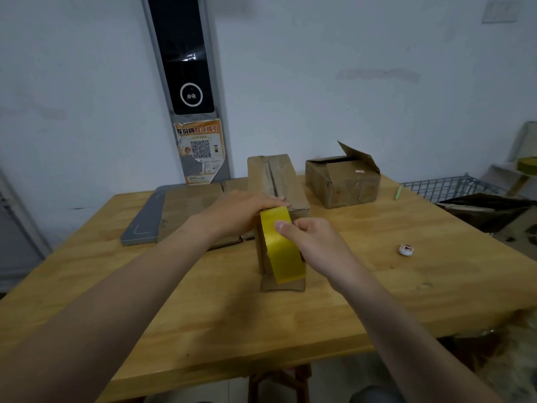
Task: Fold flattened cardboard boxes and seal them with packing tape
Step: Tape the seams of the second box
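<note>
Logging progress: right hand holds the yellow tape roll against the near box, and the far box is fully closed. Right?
The head view shows the right hand holding the yellow tape roll against the near box, but the far box has a flap standing open.

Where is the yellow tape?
Mid-table in the head view: the yellow tape is in the right hand, against the near box under the left hand.

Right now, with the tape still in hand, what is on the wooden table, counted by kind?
Folded cardboard boxes: 2, one being taped, one with a raised flap
Yellow packing tape roll: 1
Flattened cardboard pile: 1
Grey flat panel: 1
Green pen: 1
Small round white object: 1
Total: 7
</note>
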`<state>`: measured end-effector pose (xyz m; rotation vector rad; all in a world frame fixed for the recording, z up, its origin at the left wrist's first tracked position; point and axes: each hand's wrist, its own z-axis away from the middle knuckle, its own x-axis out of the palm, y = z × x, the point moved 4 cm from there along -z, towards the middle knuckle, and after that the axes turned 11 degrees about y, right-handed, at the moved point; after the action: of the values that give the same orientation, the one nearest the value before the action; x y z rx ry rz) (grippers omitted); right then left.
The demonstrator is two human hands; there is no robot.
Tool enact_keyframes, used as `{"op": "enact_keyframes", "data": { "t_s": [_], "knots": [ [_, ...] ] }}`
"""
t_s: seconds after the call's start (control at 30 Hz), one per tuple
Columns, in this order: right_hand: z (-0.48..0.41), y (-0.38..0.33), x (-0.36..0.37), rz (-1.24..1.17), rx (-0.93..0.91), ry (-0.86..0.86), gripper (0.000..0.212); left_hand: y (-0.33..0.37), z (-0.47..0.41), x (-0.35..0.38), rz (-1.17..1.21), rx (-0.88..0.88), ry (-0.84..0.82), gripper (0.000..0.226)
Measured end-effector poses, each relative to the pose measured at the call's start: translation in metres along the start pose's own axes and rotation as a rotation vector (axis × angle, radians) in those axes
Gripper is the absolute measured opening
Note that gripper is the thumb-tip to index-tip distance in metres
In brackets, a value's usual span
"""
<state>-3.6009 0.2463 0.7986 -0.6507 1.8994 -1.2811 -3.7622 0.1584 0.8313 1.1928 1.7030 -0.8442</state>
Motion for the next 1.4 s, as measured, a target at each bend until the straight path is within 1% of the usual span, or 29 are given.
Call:
{"op": "enact_keyframes", "data": {
  "t_s": [0.1,0.17,0.2,0.3,0.33,0.37,0.4,0.47,0.5,0.57,0.67,0.87,1.03,1.13,1.2,1.3,1.4],
  "knots": [
    [-0.002,-0.011,-0.003,0.058,-0.037,0.022,0.039,-0.001,0.0,-0.003,-0.007,-0.013,-0.014,0.052],
    [-0.002,-0.019,-0.005,0.053,-0.059,0.019,0.042,0.001,0.002,-0.004,-0.028,-0.003,-0.004,0.048],
    [-0.003,-0.022,-0.007,0.04,-0.06,0.011,0.048,0.002,0.003,-0.005,-0.036,-0.001,0.003,0.046],
    [-0.007,-0.03,-0.014,0.033,-0.039,0.008,0.088,0.001,0.003,-0.007,-0.052,-0.007,0.03,0.048],
    [-0.008,-0.03,-0.017,0.036,-0.032,0.011,0.092,0.0,0.002,-0.006,-0.055,-0.008,0.033,0.048],
    [-0.009,-0.029,-0.019,0.04,-0.033,0.006,0.089,0.0,0.0,-0.006,-0.054,-0.009,0.037,0.048],
    [-0.01,-0.027,-0.021,0.044,-0.05,0.001,0.079,0.0,0.0,-0.007,-0.048,-0.014,0.038,0.047],
    [-0.005,-0.02,-0.021,0.088,-0.081,0.029,0.051,-0.001,-0.001,-0.005,-0.025,-0.018,0.028,0.045],
    [-0.002,-0.013,-0.021,0.108,-0.079,0.035,0.044,-0.002,0.0,-0.002,-0.027,-0.019,0.02,0.047],
    [0.003,0.002,-0.017,0.082,-0.047,0.027,0.039,-0.006,0.003,0.004,-0.065,-0.035,0.01,0.054],
    [0.007,0.02,-0.012,-0.004,-0.016,0.048,0.039,-0.012,0.007,0.011,-0.088,-0.047,0.028,0.057],
    [0.01,0.042,-0.004,-0.006,-0.001,0.084,0.042,-0.012,0.009,0.016,-0.076,-0.056,0.058,0.057],
    [0.01,0.05,0.01,-0.058,0.016,0.053,0.04,-0.024,0.016,0.028,0.088,-0.155,0.113,0.055],
    [0.006,0.057,0.012,-0.18,0.077,0.047,0.044,-0.022,0.018,0.031,0.103,-0.152,0.138,0.055],
    [0.004,0.059,0.012,-0.212,0.098,0.049,0.048,-0.018,0.019,0.028,0.096,-0.114,0.182,0.058],
    [0.002,0.06,0.014,-0.201,0.12,0.019,0.048,-0.013,0.017,0.026,0.057,-0.053,0.199,0.061],
    [-0.002,0.063,0.017,-0.061,0.116,0.047,0.047,-0.013,0.016,0.025,0.034,-0.053,0.178,0.057]
  ]
}}
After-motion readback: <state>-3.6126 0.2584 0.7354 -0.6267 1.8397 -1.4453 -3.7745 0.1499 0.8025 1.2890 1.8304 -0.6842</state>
